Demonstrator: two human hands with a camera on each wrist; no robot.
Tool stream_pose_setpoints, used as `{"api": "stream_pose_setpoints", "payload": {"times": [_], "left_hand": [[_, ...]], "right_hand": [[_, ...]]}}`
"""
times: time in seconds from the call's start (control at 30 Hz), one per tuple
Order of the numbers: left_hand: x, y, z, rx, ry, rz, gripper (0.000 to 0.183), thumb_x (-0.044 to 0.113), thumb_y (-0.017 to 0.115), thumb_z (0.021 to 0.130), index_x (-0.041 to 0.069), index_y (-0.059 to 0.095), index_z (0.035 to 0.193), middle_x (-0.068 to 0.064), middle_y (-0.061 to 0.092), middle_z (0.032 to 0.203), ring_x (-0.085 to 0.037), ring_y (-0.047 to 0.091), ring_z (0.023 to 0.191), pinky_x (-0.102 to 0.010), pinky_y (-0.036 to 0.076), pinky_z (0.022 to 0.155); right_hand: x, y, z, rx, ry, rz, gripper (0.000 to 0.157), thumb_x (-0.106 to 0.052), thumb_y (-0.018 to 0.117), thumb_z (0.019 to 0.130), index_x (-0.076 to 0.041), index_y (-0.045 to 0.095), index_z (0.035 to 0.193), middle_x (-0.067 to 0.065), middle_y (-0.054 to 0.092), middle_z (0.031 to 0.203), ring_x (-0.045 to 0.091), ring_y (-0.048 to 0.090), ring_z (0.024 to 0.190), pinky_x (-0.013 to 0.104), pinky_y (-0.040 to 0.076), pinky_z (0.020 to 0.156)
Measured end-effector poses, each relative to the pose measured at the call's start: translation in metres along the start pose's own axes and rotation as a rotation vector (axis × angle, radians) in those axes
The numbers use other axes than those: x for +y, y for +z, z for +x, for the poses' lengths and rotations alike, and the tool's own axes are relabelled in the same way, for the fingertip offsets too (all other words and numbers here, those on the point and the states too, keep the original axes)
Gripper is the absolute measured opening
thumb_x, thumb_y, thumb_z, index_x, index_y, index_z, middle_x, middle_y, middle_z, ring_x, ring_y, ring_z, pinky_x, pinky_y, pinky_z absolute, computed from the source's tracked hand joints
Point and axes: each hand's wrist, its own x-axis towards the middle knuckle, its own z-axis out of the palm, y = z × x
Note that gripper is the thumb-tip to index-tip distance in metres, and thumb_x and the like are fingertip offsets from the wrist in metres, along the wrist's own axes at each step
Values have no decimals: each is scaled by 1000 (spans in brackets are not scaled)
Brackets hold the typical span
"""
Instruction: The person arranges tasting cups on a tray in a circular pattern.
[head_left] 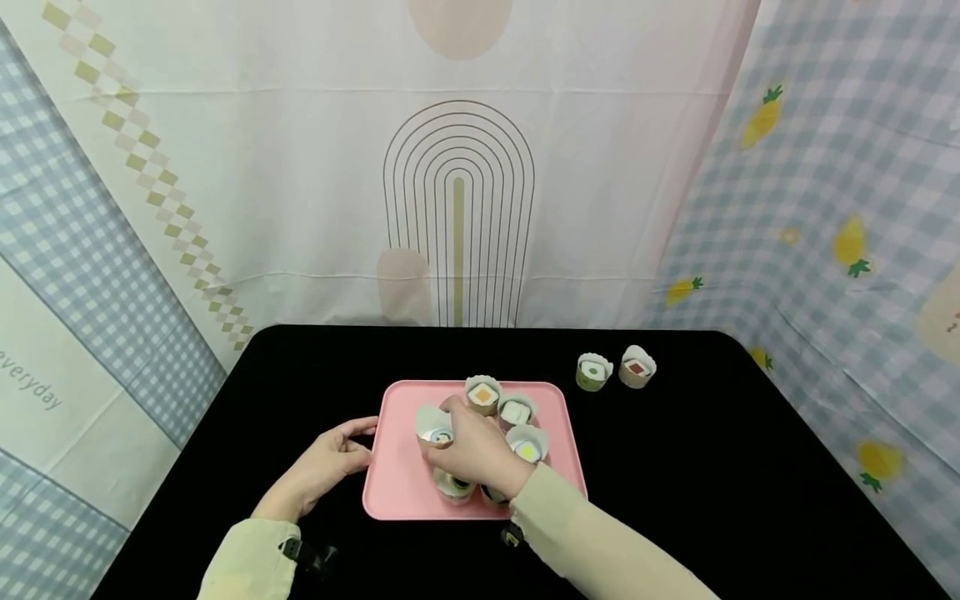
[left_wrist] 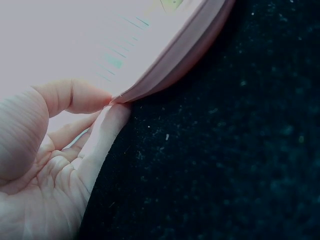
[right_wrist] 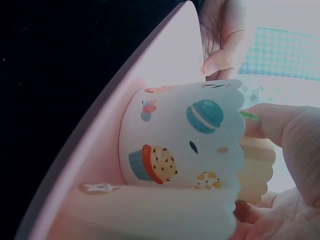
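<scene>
My left hand (head_left: 330, 462) is at the left edge of a pink tray (head_left: 393, 500). In the left wrist view, its thumb and a finger pinch the tray's rim. My right hand (head_left: 487, 446) reaches over the tray and holds a paper baking cup (head_left: 431, 419) with a pale, patterned filling by its side. Around that hand, on the tray, stand an orange-centred cup (head_left: 482, 395), a plain white-filled cup (head_left: 516, 410), a yellow-centred cup (head_left: 528, 446) and a dark-green-centred cup (head_left: 454, 488). Another cup (head_left: 492, 497) is mostly hidden under the right wrist.
Beyond the tray's right corner, a green-patterned cup (head_left: 592, 372) and a cup with a red-brown centre (head_left: 637, 367) stand on the black table (head_left: 675, 467). A printed curtain (head_left: 315, 208) hangs behind the table. The right wrist view shows a cup printed with cupcakes (right_wrist: 170, 137) close up.
</scene>
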Motion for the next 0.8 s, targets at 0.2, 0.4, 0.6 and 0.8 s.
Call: {"api": "stream_pose_setpoints", "payload": {"times": [0.2, 0.4, 0.6, 0.8], "left_hand": [[1, 0, 1, 10, -18, -1, 65, 9, 71, 85, 9, 45, 144, -13, 64, 105, -26, 61, 92, -39, 52, 84], [0, -1, 1, -10, -10, -4, 65, 10, 71, 85, 8, 43, 144, -14, 63, 109, -26, 60, 94, -39, 52, 84], [0, 0, 1, 2, -11, 5, 64, 10, 71, 85, 8, 44, 144, -13, 64, 107, -26, 61, 93, -39, 52, 84], [0, 0, 1, 12, -15, 8, 64, 11, 72, 85, 9, 46, 143, -13, 64, 106, -26, 60, 92, -39, 52, 84]], "right_hand": [[1, 1, 3, -35, 27, -19, 52, -44, 73, 81, -13, 54, 118, -2, 65, 95, 13, 59, 83, 34, 47, 75], [3, -1, 3, -83, 39, -6, 64, -47, 74, 79, -13, 54, 129, 3, 65, 108, 18, 60, 95, 38, 48, 81], [1, 0, 4, -62, -9, -33, 59, -47, 70, 84, -16, 58, 132, 1, 65, 118, 19, 60, 104, 44, 45, 89], [-2, 2, 2, -51, -9, -68, 54, -47, 71, 84, -18, 63, 128, -2, 67, 116, 18, 61, 104, 49, 39, 93]]}}
